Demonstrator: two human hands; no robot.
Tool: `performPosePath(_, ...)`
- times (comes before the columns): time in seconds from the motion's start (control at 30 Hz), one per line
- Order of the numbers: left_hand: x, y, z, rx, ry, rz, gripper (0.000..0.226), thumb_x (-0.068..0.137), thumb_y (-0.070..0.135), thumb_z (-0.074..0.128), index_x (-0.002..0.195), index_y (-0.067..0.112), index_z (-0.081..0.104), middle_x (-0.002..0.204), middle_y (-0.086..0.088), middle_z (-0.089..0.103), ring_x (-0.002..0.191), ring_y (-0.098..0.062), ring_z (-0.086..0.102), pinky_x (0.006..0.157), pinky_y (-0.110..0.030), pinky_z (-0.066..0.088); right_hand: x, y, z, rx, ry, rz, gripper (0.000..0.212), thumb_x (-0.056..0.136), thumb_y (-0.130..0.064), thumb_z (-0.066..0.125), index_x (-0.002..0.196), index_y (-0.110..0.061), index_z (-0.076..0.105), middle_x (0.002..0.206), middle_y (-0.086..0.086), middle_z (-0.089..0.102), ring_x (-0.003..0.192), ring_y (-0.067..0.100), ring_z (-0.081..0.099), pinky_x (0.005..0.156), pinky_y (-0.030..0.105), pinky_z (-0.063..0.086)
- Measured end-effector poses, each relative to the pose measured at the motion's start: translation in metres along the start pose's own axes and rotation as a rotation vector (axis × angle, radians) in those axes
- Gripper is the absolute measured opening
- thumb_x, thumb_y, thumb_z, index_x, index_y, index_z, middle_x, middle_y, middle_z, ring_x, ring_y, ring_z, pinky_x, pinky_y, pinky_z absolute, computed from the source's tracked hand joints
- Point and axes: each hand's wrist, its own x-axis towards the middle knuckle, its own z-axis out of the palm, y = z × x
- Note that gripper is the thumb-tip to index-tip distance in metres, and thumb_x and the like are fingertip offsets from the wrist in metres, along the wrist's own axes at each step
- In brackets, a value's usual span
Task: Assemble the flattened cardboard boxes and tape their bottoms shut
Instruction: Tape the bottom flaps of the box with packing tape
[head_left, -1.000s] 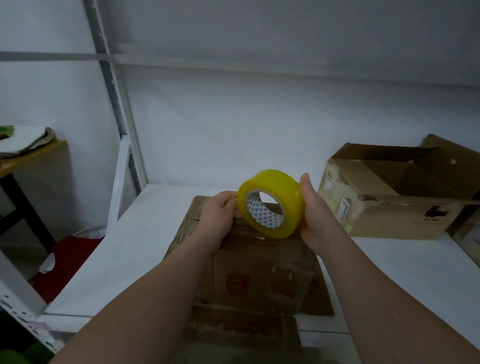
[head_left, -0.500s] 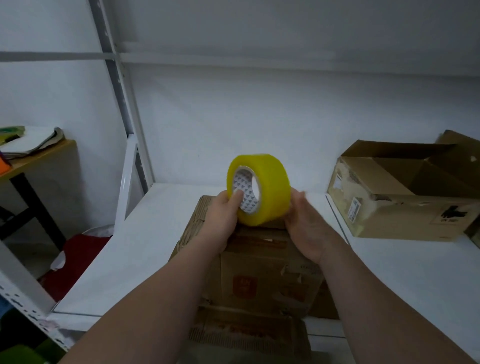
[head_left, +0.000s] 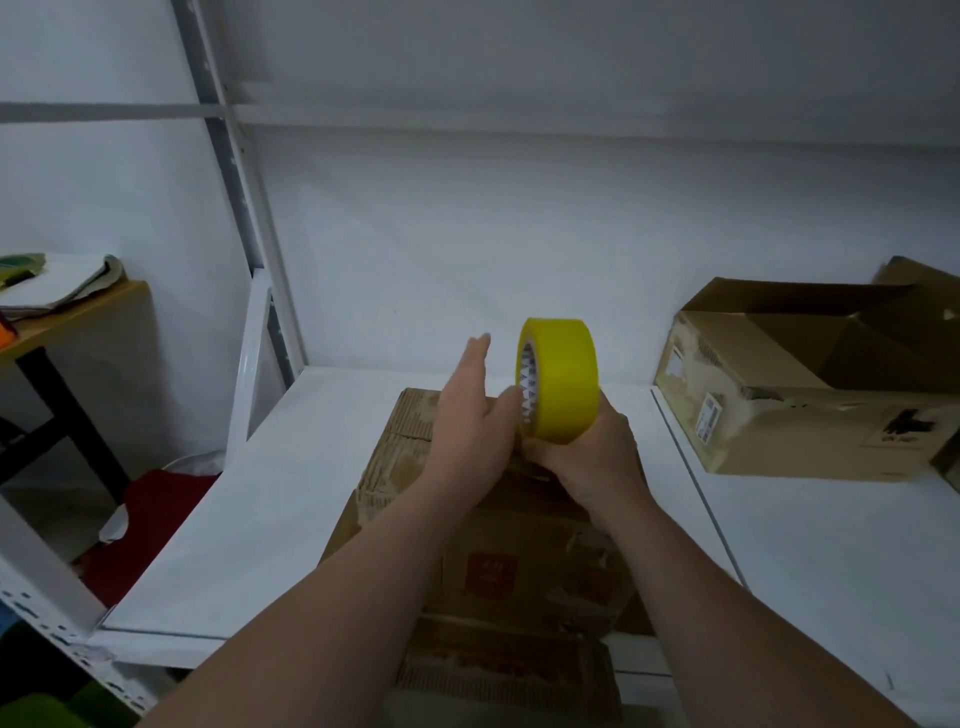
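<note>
Head view: yellow tape roll is upright on edge, held just above the far part of the cardboard box. Its white core with a triangle print faces left.

Right hand grips the roll from below, fingers curled round its lower rim.

Left hand is just left of the roll. Its fingers are straight and close together, pointing away, holding nothing; the thumb is at the core side, contact can't be confirmed.

The box sits on the white shelf at its front edge, directly under both hands. It is worn brown cardboard with bare corrugation on the far left flap, a red square print on the near face and scuffed, torn patches beside that. One flap hangs below the shelf edge.

Second box sits on the right, well apart, its top flaps open and a white label on its left end.

Far left is a wooden side table with papers on it.
</note>
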Motion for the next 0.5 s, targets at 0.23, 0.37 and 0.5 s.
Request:
performPosePath(0.23,0.010,0.025,-0.017,0.401,-0.215,0.411,0.056,0.084,0.018,0.066,0.138,0.019,0.049,0.152,0.000,0.035,0.143,-0.019,0.025,0.115,-0.031,0.023,0.004,0.000,0.004,-0.098,-0.028,-0.077,0.048,0.071,-0.027,0.081,0.107,-0.026,0.050,0.082,-0.017,0.058,0.070,-0.005,0.054,0.051,0.003,0.037)
performPosePath(0.37,0.014,0.016,-0.013,0.482,-0.029,0.669,0.024,0.079,0.025,0.065,0.095,0.011,0.076,0.116,-0.010,0.068,0.109,-0.034,0.061,0.093,-0.033,0.043,0.005,0.005,0.005,-0.099,-0.003,-0.066,0.048,0.069,-0.022,0.082,0.107,-0.023,0.052,0.079,-0.015,0.060,0.065,-0.004,0.056,0.051,0.004,0.039)
performPosePath(0.5,0.015,0.018,-0.010,0.504,0.059,0.790,0.029,0.082,0.027,0.050,0.074,0.011,0.072,0.096,-0.005,0.072,0.093,-0.020,0.059,0.069,-0.027,0.050,0.007,0.007,0.006,-0.116,0.001,-0.065,0.049,0.069,-0.024,0.082,0.105,-0.024,0.049,0.079,-0.017,0.056,0.066,-0.001,0.055,0.051,0.003,0.039)
